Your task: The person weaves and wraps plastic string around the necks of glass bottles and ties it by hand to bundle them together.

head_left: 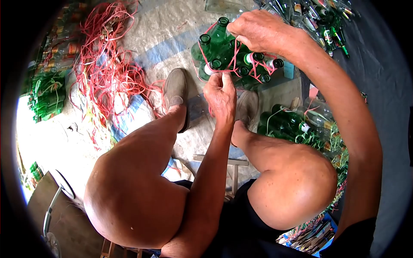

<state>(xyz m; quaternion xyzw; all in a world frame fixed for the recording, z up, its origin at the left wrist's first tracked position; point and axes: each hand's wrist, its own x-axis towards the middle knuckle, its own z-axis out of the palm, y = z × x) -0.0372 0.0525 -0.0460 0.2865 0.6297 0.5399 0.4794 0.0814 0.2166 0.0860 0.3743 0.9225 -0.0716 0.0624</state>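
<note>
Several green glass bottles (214,47) stand bunched upright between my feet, their open mouths facing up. Pink plastic twine (236,56) runs around and between their necks. My left hand (221,92) is at the near side of the bunch, thumb and fingers pinched on the twine. Over the far side, my right hand (258,32) is closed with its fingertips together, and a strand of the twine rises to it. Part of that grip is hidden by the hand itself. Some bottles carry white labels at the neck.
A tangled heap of pink twine (114,60) lies left of my shoe (175,86). More bottles (288,122) lie beside my right leg, and a pile of small bottles (320,21) is at the upper right. Bundled green bottles (47,94) stand far left.
</note>
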